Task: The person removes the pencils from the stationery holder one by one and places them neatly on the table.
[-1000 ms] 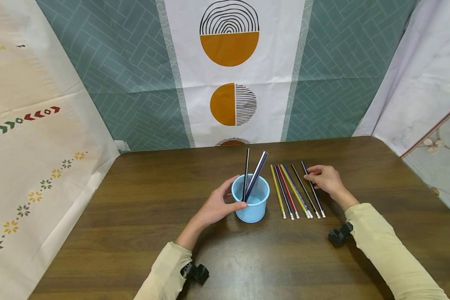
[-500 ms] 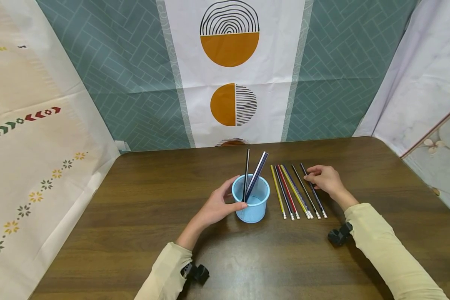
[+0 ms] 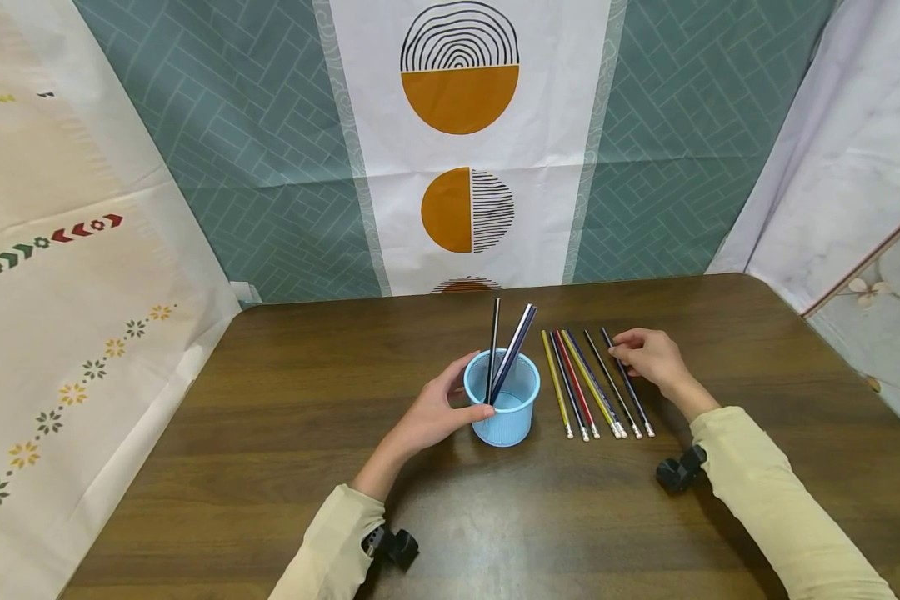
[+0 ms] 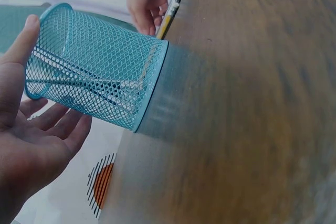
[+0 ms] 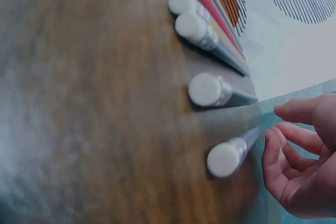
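In the head view a light blue mesh pencil cup [image 3: 504,427] stands upright on the table with several dark pencils [image 3: 510,354] leaning in it. My left hand [image 3: 437,410] grips the cup from its left side, thumb at the near rim; in the left wrist view the fingers [image 4: 65,124] curl round the far side. To the right lies a row of pencils [image 3: 581,383], white erasers towards me. My right hand [image 3: 651,358] hovers over the rightmost dark blue pencil [image 3: 640,406]. Its thumb and index finger [image 5: 299,135] are bent with a small gap between them.
The brown wooden table [image 3: 307,400] carries the cup and pencils. Behind its far edge hangs a patterned cloth [image 3: 285,167], with pale cloths at both sides. Black wrist cameras [image 3: 392,548] sit below each sleeve.
The rightmost pencil's far end shifted slightly down and left between the first and second frames, so it lies flatter. Both hands stay nearly still.
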### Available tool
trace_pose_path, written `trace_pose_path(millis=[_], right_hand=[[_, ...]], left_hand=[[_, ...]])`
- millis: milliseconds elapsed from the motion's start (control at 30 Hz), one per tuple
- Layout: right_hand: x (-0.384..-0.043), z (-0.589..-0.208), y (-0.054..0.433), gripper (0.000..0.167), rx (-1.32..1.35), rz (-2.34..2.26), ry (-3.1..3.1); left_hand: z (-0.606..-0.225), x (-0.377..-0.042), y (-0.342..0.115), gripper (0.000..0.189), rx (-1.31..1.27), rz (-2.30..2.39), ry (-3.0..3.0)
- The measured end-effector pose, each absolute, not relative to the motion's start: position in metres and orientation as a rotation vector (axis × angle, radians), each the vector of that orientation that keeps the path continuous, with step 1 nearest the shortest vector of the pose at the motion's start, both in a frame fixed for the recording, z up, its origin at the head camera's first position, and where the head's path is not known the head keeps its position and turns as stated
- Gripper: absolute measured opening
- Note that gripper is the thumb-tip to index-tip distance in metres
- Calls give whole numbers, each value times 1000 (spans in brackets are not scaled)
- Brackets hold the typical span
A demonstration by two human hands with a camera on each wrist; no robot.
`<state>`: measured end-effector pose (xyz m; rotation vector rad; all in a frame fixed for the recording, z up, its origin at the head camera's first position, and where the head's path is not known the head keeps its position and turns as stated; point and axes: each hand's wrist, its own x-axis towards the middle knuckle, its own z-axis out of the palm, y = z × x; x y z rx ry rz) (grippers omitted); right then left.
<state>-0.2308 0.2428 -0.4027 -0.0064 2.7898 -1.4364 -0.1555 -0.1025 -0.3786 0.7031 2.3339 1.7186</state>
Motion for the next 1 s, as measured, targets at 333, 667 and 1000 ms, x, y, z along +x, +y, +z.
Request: trace_pose_path(millis=[333, 667, 1000], right_hand=[[-222, -391, 234, 30, -72, -1426, 2792], [-210, -380, 216, 32, -198, -1404, 2797], [-201, -368, 193, 33, -324, -1434, 2733]], left_hand=[[-392, -162, -105, 77, 739, 1734, 2345], [-391, -163, -105, 76, 743, 1743, 2335], [-385, -158, -103, 78, 707, 1727, 2328]])
